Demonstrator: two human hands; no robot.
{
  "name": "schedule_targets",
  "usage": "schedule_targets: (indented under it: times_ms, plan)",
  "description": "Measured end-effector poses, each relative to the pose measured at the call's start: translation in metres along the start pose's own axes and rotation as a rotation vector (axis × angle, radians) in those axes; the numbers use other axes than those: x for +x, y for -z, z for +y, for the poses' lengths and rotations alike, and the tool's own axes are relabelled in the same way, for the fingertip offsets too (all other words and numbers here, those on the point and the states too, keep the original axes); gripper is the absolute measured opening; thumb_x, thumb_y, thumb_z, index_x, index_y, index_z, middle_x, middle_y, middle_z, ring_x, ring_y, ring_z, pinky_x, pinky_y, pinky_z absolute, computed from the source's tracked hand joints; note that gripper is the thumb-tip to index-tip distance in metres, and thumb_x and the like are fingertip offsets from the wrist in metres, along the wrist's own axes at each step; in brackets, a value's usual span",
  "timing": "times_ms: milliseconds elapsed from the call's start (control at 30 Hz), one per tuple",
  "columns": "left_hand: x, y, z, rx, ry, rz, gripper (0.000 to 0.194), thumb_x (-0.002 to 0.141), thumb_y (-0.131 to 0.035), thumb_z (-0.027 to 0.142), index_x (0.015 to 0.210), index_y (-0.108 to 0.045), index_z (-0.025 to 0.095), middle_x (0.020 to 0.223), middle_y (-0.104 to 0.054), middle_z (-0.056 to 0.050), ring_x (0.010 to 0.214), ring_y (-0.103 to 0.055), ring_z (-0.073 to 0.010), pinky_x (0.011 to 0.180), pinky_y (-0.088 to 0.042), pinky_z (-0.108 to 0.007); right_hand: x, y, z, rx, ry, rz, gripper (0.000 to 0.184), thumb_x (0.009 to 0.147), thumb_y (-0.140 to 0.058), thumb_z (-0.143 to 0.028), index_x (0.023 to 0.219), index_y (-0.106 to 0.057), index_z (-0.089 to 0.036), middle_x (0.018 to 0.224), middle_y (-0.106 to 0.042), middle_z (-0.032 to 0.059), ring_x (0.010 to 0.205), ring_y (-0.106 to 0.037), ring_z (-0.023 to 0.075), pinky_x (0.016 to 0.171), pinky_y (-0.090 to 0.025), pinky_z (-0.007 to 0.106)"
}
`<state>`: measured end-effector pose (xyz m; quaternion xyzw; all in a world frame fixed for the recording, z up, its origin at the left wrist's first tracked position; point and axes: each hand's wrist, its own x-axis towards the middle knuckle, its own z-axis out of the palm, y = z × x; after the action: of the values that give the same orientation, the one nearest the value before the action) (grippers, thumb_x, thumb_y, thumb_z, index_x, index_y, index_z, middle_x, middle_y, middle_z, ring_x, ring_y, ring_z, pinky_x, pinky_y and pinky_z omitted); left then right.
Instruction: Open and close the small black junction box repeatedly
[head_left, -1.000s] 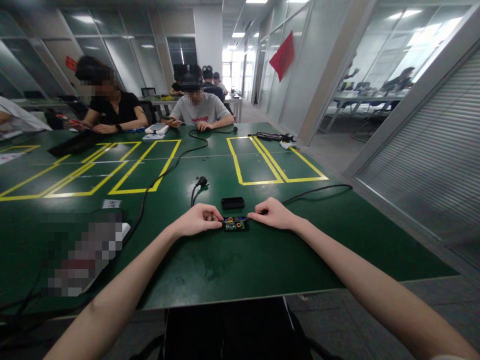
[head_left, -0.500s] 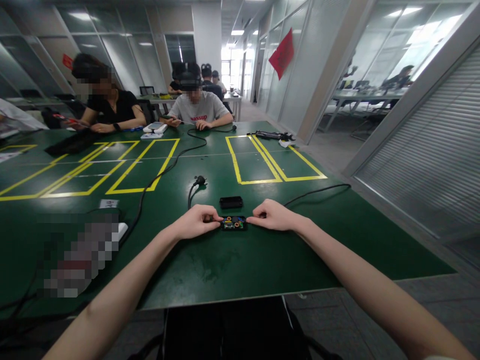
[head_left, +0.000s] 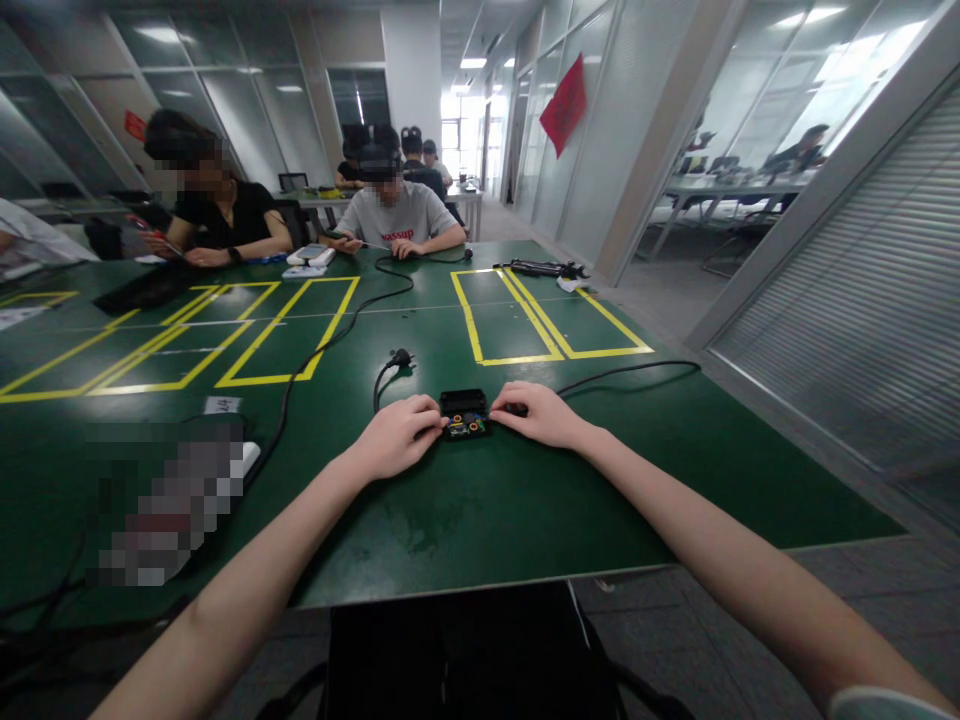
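At the bottom, the person's dark-clothed lap (head_left: 465, 650) sits against the near edge of a green table (head_left: 420, 550). To the left on it lies a blurred object (head_left: 176, 500), too pixelated to identify. Ahead, the left hand (head_left: 397, 437) has its grip pinched on the left end of an open black case (head_left: 466, 428), which rests on the table between the two hands, its circuit board with copper-coloured rings facing up. The right hand (head_left: 536, 412) has its grip closed around a black cord (head_left: 630, 371) at the right end, fingertips touching the case; the cord runs out beyond that hand to the right. Just past the case is a black shell (head_left: 463, 398); whether they touch I cannot tell. Beyond the left hand lies a black plug (head_left: 403, 358). Farther on, yellow tape (head_left: 523, 359) marks rectangles, with a dark slender object (head_left: 544, 269) beyond the right-hand ones. Across the table sit a person in a grey shirt (head_left: 412, 210) and, further left, a person in a black top (head_left: 259, 220). A red paper (head_left: 564, 105) hangs on the glass wall.
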<state>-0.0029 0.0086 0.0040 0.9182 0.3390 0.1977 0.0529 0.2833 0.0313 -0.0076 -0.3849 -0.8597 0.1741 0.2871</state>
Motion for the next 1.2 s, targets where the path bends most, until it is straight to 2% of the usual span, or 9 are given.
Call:
schedule_targets:
  times_ms: [100, 200, 267, 333, 433, 600, 800, 1000, 1200]
  plan:
    - [-0.002, -0.001, -0.005, 0.014, 0.009, 0.032, 0.028, 0.103, -0.046, 0.026, 0.101, -0.073, 0.021, 0.111, -0.069, -0.008, 0.100, -0.066, -0.0222, 0.088, -0.053, -0.034, 0.001, -0.002, 0.005, 0.030, -0.013, 0.057, 0.018, 0.094, -0.066, -0.034, 0.102, -0.075, -0.021, 0.091, -0.071, 0.0054, 0.081, -0.063, 0.0196, 0.075, -0.051, 0.033]
    - [-0.003, -0.001, -0.011, -0.083, 0.114, 0.104, 0.028, 0.100, -0.050, 0.027, 0.114, -0.074, 0.022, 0.119, -0.071, -0.008, 0.109, -0.067, -0.0236, 0.096, -0.054, -0.038, 0.002, -0.007, 0.009, -0.001, -0.062, 0.157, 0.022, 0.096, -0.063, -0.034, 0.109, -0.074, -0.021, 0.101, -0.071, 0.0079, 0.092, -0.065, 0.0227, 0.083, -0.053, 0.036]
    - [-0.002, -0.002, -0.013, -0.140, 0.230, 0.167, 0.030, 0.099, -0.051, 0.029, 0.118, -0.074, 0.020, 0.119, -0.073, -0.009, 0.112, -0.067, -0.0250, 0.100, -0.053, -0.040, 0.004, -0.012, 0.011, -0.040, -0.092, 0.172, 0.020, 0.095, -0.064, -0.034, 0.105, -0.076, -0.022, 0.104, -0.070, 0.0088, 0.100, -0.064, 0.0248, 0.087, -0.053, 0.039]
    - [0.001, -0.005, -0.014, -0.181, 0.319, 0.179, 0.031, 0.097, -0.052, 0.030, 0.114, -0.076, 0.019, 0.114, -0.075, -0.010, 0.111, -0.067, -0.0266, 0.102, -0.053, -0.043, 0.007, -0.018, 0.012, -0.059, -0.113, 0.159, 0.016, 0.094, -0.066, -0.033, 0.097, -0.078, -0.023, 0.102, -0.071, 0.0085, 0.101, -0.064, 0.0253, 0.089, -0.053, 0.040]
    - [0.008, -0.013, -0.011, -0.282, 0.388, 0.160, 0.030, 0.094, -0.056, 0.029, 0.111, -0.078, 0.019, 0.112, -0.077, -0.009, 0.111, -0.068, -0.0268, 0.104, -0.053, -0.043, 0.009, -0.024, 0.012, -0.020, -0.145, 0.159, 0.014, 0.092, -0.067, -0.030, 0.088, -0.078, -0.022, 0.097, -0.071, 0.0071, 0.095, -0.064, 0.0231, 0.086, -0.053, 0.038]
    - [0.017, -0.022, -0.009, -0.535, 0.558, 0.204, 0.027, 0.088, -0.064, 0.030, 0.107, -0.079, 0.016, 0.105, -0.080, -0.009, 0.098, -0.073, -0.0247, 0.093, -0.057, -0.037, 0.012, -0.025, 0.011, 0.141, -0.265, 0.176, 0.015, 0.085, -0.072, -0.035, 0.085, -0.075, -0.020, 0.086, -0.072, 0.0052, 0.077, -0.064, 0.0193, 0.074, -0.052, 0.034]
    - [0.017, -0.023, -0.009, -0.696, 0.567, 0.319, 0.027, 0.075, -0.078, 0.028, 0.099, -0.078, 0.015, 0.091, -0.079, -0.007, 0.083, -0.072, -0.0212, 0.081, -0.057, -0.034, 0.013, -0.026, 0.009, 0.437, -0.319, 0.190, 0.022, 0.079, -0.074, -0.039, 0.086, -0.068, -0.019, 0.082, -0.074, 0.0045, 0.077, -0.068, 0.0195, 0.074, -0.055, 0.035]
    - [0.018, -0.024, -0.006, -0.733, 0.608, 0.347, 0.017, 0.074, -0.077, 0.027, 0.086, -0.076, 0.015, 0.079, -0.076, -0.004, 0.073, -0.069, -0.0184, 0.073, -0.054, -0.031, 0.012, -0.023, 0.007, 0.449, -0.307, 0.179, 0.027, 0.076, -0.074, -0.044, 0.082, -0.065, -0.019, 0.075, -0.071, 0.0031, 0.069, -0.063, 0.0178, 0.066, -0.052, 0.032]
    - [0.017, -0.023, -0.006, -0.754, 0.587, 0.325, 0.017, 0.074, -0.076, 0.029, 0.084, -0.075, 0.015, 0.077, -0.075, -0.004, 0.071, -0.068, -0.0176, 0.071, -0.053, -0.030, 0.010, -0.020, 0.005, 0.440, -0.293, 0.157, 0.028, 0.079, -0.071, -0.047, 0.083, -0.064, -0.019, 0.077, -0.071, 0.0036, 0.071, -0.065, 0.0187, 0.067, -0.052, 0.033]
